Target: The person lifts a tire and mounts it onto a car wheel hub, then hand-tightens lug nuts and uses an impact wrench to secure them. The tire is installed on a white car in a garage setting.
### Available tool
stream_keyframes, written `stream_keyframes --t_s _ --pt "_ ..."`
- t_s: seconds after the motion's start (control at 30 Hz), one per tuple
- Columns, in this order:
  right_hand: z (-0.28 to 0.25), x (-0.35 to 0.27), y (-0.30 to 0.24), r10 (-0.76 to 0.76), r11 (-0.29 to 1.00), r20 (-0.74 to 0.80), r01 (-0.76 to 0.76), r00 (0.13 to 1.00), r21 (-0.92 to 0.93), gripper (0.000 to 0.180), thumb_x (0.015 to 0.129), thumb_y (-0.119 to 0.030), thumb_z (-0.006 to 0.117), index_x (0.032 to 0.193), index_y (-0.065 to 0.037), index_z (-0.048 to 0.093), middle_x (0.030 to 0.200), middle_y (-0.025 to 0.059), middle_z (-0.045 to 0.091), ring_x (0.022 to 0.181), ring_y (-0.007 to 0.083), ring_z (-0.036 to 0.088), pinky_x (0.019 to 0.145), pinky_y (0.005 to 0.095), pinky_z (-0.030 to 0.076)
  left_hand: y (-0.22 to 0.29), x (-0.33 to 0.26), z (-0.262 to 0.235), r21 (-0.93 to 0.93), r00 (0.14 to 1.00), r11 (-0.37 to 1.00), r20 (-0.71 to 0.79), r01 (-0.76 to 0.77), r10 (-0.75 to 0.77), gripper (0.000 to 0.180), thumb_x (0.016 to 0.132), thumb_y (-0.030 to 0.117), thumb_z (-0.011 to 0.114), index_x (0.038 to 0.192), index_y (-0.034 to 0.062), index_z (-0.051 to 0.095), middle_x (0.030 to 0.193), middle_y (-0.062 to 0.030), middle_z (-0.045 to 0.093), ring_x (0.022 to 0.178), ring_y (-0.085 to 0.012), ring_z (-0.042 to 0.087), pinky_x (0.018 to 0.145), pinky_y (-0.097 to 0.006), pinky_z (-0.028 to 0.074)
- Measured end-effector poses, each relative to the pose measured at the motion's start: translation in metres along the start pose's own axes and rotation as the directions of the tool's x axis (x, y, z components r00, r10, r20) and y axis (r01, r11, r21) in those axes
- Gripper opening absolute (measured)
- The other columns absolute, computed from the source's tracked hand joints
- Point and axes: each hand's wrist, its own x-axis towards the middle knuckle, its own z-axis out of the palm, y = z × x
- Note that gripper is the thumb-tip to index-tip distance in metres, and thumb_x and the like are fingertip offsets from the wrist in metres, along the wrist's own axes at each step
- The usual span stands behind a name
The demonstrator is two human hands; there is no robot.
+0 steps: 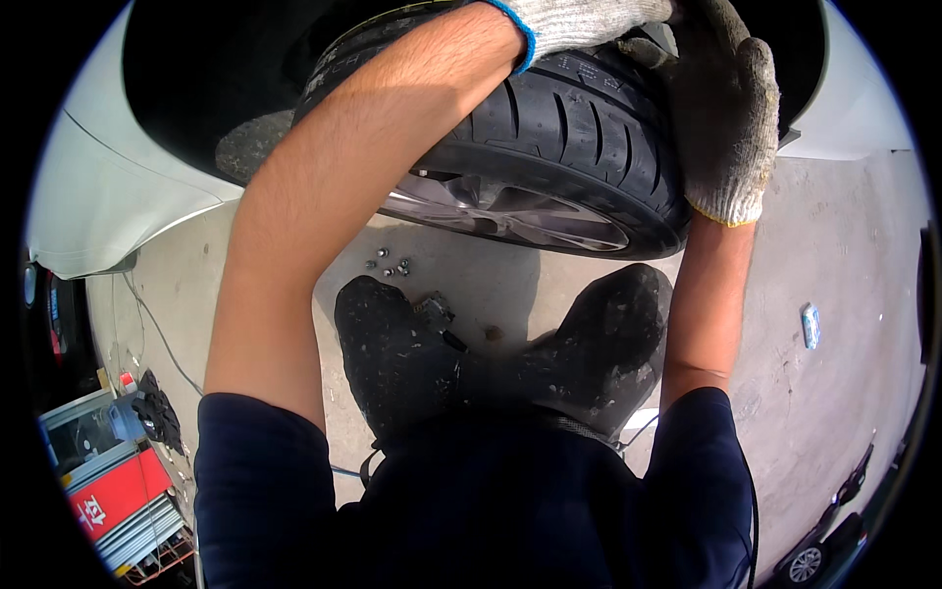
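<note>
A car wheel with a black tyre and spoked rim stands in front of my knees, inside the wheel arch of a white car. My left hand, in a knitted work glove with a blue cuff, reaches across the top of the tyre; its fingertips are lost at the picture's upper edge. My right hand, in a soiled glove with a yellow cuff, curves round the tyre's right side, its fingers toward the top. Several lug nuts lie on the ground below the rim. A partly hidden tool lies between my legs.
White body panels flank the wheel on both sides. A thin hose runs along the floor at left. Lower left stands a red and grey stack of gear. A small blue and white package lies at right; another vehicle shows lower right.
</note>
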Motion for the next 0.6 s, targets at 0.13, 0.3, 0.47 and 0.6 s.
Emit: stream_keyframes --t_s 0.13,0.3,0.47,0.6 --pt "0.012 -0.01 -0.019 0.033 0.985 -0.03 -0.037 0.999 -0.169 0.076 0.095 -0.054 0.06 0.15 -0.005 0.042 0.155 0.0186 0.04 0.14 0.0308 0.043 0.11 0.0449 0.043 -0.02 -0.028 -0.017 0.038 0.999 0.998 0.011 -0.045 0.045 0.058 0.082 0.056 0.077 0.102 0.0019 0.072 0.085 -0.0135 0.07 0.075 -0.0263 0.07 0.069 -0.04 0.056" --pt "0.028 -0.032 -0.042 0.101 0.877 -0.148 -0.158 0.984 -0.454 0.077 0.092 -0.052 0.065 0.15 -0.006 0.043 0.155 0.0185 0.041 0.14 0.0316 0.044 0.112 0.0453 0.042 -0.048 -0.06 -0.03 0.068 0.994 0.992 -0.013 -0.106 0.107 0.057 0.081 0.055 0.078 0.102 0.0019 0.072 0.085 -0.0133 0.07 0.076 -0.0261 0.069 0.069 -0.04 0.056" --pt "0.05 -0.075 -0.014 -0.123 -0.021 0.211 0.21 0.97 -0.977 0.099 0.076 -0.066 0.077 0.147 -0.005 0.046 0.149 0.0225 0.046 0.138 0.0365 0.046 0.109 0.0505 0.045 -0.081 -0.102 -0.058 0.13 0.99 0.984 -0.066 -0.117 0.127 0.056 0.081 0.054 0.079 0.103 0.0019 0.071 0.086 -0.013 0.07 0.076 -0.026 0.069 0.069 -0.04 0.056" --pt "0.044 -0.093 -0.003 -0.014 -0.057 0.122 0.121 0.992 -0.991 0.111 0.063 -0.071 0.083 0.145 -0.004 0.048 0.147 0.0234 0.048 0.136 0.0396 0.048 0.112 0.0494 0.042 -0.102 -0.129 -0.069 0.141 0.981 0.978 -0.1 -0.151 0.166 0.056 0.081 0.052 0.08 0.103 0.002 0.071 0.086 -0.0128 0.07 0.076 -0.0259 0.069 0.069 -0.04 0.056"
